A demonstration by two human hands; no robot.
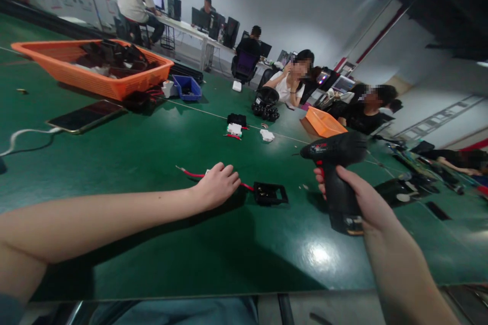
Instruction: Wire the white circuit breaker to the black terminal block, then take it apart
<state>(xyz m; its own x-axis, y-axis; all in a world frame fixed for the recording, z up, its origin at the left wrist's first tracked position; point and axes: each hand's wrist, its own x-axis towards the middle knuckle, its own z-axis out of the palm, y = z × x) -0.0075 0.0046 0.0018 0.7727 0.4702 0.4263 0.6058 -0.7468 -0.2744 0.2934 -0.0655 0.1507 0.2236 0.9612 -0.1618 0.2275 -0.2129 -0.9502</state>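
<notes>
My right hand [360,190] is wrapped round the grip of a black cordless drill [337,150], raised above the table with its thin bit pointing left. A finger lies near the red trigger. My left hand [219,185] is closed over a red wire [192,174] on the table. The wire comes out on both sides of the hand, and a small bit of white shows at the knuckles; the rest is hidden under the fingers. To the right, the wire runs to a black plastic housing [270,194] with brassy metal inside, lying flat between my hands.
An orange basket [147,73] with black parts stands back left, beside a blue bin [186,89] and a cabled phone [87,116]. White parts with red wires [234,129], another white piece [267,135] and an orange tray [324,122] lie farther back. Several people sit beyond.
</notes>
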